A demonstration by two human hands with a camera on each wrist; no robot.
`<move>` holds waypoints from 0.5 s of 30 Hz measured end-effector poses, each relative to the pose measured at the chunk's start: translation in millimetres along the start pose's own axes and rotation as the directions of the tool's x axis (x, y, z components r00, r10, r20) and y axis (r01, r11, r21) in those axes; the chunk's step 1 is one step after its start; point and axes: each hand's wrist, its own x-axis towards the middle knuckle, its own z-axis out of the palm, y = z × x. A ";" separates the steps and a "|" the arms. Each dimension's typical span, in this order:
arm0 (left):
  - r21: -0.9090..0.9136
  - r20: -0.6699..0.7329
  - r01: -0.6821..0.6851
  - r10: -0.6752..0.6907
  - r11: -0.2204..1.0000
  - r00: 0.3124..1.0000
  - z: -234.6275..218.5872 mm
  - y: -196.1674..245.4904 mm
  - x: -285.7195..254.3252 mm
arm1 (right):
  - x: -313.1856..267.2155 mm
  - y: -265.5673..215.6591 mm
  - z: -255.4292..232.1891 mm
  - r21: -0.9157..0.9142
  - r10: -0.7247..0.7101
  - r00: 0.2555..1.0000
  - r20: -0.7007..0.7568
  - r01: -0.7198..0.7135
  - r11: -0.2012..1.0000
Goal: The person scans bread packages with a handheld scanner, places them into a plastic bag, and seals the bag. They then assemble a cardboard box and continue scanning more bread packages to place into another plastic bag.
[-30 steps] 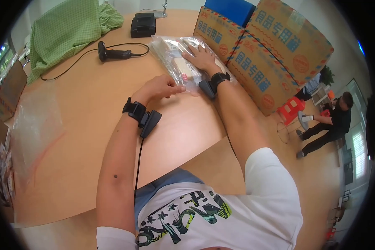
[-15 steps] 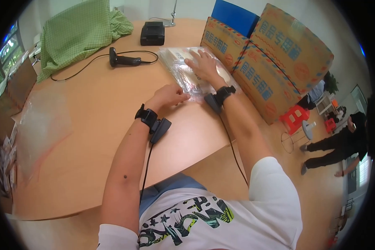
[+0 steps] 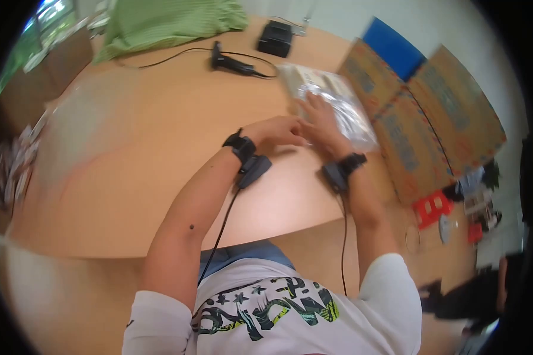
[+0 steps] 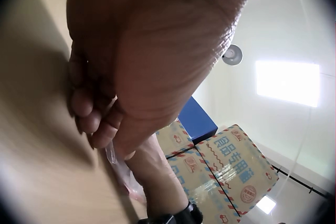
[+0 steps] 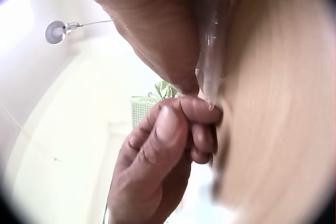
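Since the earlier frame, the right hand has drawn back over the bag towards the left hand. The clear bag lies flat on the table, just beside the boxes. The left hand pinches its near corner; the right, fingers spread, rests on it without grasping. Judged progress: bag laid flat, corner in hand; what remains cannot be told. Beyond: scanner.

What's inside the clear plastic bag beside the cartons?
Pale packs, blurred, show through the far end of the clear plastic bag. Nearer the person, glare and the right hand hide whatever else it holds.
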 end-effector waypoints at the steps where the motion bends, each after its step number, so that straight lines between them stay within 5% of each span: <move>1: -0.112 0.096 0.160 -0.149 0.981 0.984 -14.6 31.5 -14.8 | 2.3 10.5 1.4 0.060 -0.059 0.998 -0.023 0.060 0.996; 3: 0.171 0.124 0.248 -0.271 0.953 0.955 -26.1 31.0 -35.3 | 6.9 15.8 -4.0 0.049 -0.143 0.987 -0.071 0.146 0.988; 7: 0.242 0.091 0.467 -0.499 0.851 0.862 -79.9 53.9 -116.0 | 27.4 -35.7 -38.5 -0.087 -0.040 0.991 0.127 0.052 0.995; 10: 0.177 -0.024 0.508 -0.512 0.843 0.859 -136.1 36.8 -191.6 | 40.6 -66.8 -37.8 0.173 -0.191 0.973 0.128 0.167 0.971; 12: 0.104 -0.315 0.659 -0.604 0.745 0.732 -182.0 61.7 -253.7 | 44.4 -91.5 -35.7 0.316 -0.305 0.943 0.133 0.251 0.915; 13: 0.092 -0.490 0.582 -0.472 0.808 0.732 -209.2 35.8 -297.4 | 45.3 -106.7 -34.3 0.367 -0.332 0.934 0.130 0.266 0.891; 15: 0.236 -0.799 0.768 -0.331 0.595 0.502 -267.0 24.7 -389.8 | 39.8 -142.9 -32.9 0.460 -0.377 0.917 0.129 0.281 0.842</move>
